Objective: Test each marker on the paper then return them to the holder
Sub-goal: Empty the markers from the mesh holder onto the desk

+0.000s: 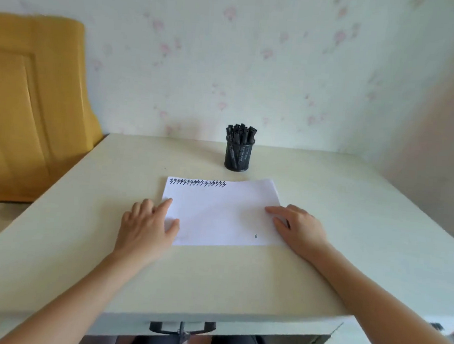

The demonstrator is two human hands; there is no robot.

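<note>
A white sheet of paper [220, 211] lies on the pale table [83, 215], with a row of black zigzag marks along its top left edge and one small mark near its lower right. Behind it stands a black mesh holder [238, 156] filled with several black markers [240, 134]. My left hand [147, 225] rests flat on the paper's left edge, fingers spread, holding nothing. Over on the paper's right edge lies my right hand [297, 227], fingers apart and empty.
A yellow wooden panel [28, 109] leans against the wall at the left. The floral wall stands just behind the holder. A black clamp [182, 328] hangs under the table's front edge, above my lap.
</note>
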